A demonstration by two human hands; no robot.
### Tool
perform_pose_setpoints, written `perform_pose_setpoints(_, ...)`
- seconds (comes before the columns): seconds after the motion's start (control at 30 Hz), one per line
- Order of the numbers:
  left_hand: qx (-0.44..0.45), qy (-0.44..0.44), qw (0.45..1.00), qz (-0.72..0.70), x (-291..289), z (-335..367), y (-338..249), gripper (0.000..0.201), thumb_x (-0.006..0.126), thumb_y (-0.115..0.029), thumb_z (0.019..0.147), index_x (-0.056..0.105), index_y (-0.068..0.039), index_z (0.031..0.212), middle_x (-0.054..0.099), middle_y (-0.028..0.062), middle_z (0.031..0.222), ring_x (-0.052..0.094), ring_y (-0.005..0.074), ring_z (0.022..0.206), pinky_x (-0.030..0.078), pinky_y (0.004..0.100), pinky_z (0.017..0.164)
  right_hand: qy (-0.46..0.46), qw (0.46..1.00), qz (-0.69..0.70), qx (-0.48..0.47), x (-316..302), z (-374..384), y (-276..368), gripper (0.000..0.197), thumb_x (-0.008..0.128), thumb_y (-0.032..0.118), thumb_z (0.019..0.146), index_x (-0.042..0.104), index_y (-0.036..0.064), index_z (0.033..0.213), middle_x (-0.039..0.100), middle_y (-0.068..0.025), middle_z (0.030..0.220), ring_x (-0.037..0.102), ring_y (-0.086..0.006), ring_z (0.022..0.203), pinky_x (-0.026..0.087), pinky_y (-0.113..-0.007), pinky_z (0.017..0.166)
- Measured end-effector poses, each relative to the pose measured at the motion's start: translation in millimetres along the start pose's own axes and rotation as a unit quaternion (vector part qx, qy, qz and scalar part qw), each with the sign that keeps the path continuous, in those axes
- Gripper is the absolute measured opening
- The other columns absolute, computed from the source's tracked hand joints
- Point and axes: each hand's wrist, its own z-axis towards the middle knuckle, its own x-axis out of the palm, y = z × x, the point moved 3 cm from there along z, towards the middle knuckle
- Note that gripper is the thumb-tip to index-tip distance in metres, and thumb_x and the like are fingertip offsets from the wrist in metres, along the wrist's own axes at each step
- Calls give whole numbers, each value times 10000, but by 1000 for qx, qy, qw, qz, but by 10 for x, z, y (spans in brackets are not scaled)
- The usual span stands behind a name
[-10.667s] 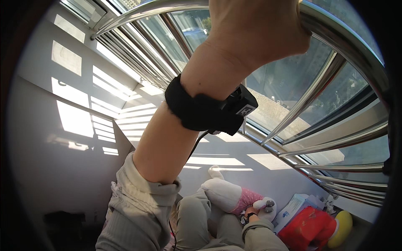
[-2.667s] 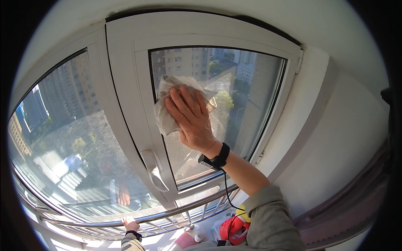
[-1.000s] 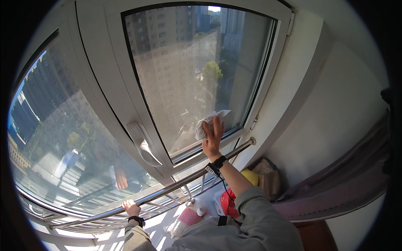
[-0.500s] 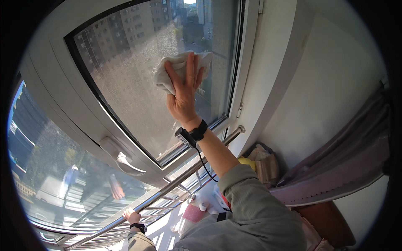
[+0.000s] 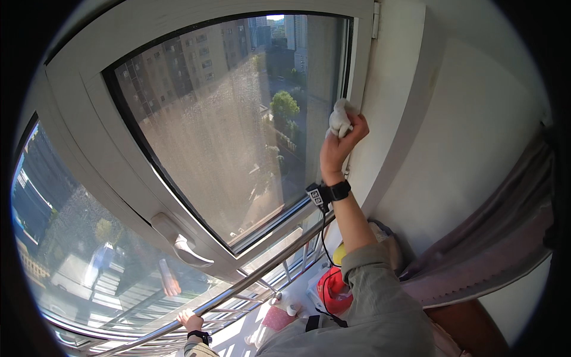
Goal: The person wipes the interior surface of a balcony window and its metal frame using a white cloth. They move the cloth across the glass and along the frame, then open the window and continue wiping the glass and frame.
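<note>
A bunched white cloth (image 5: 340, 121) is pinched in my right hand (image 5: 340, 149) at the right edge of the window pane (image 5: 220, 119), against the pale frame. Dusty haze and streaks show on the glass, more on its left and middle than on the right. Down at the lower left, my left hand (image 5: 189, 320) is wrapped round the metal railing (image 5: 256, 276). A black wristband with a small cabled device (image 5: 318, 196) sits on my right wrist, and another dark band on my left.
The window handle (image 5: 184, 244) juts from the frame at lower left. Beyond the railing bars lie a red object (image 5: 334, 290) and a pink patterned thing (image 5: 278, 318). A grey-mauve curtain (image 5: 488, 226) hangs at right beside the white wall (image 5: 458, 119).
My right hand has moved right with the cloth, from the middle of the glass to its right edge. Its spread fingers have closed round the cloth. My left hand stays on the railing.
</note>
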Motion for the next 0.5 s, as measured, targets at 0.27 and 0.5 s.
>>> perform_pose_setpoints(0.27, 15, -38, 999, -2, 23, -53, 36, 198, 673, -125, 628, 610, -47, 799, 595, 156, 909, 526, 363, 980, 336, 502, 938, 165, 963, -37, -209, 344, 1272, -4, 438, 498, -134, 801, 530, 84, 1179, 339, -157, 1351, 370, -373, 1270, 340, -452, 1073)
perform_pose_setpoints(0.5, -16, 71, 986, 148, 401, -145, 260, 595, 266, -469, 982, 703, -79, 1088, 681, 184, 1104, 596, 400, 1101, 440, 484, 960, 267, 955, -113, 58, -797, -1415, -958, 399, 550, -145, 732, 499, 76, 1061, 366, -192, 1276, 407, -435, 1221, 374, -502, 1034)
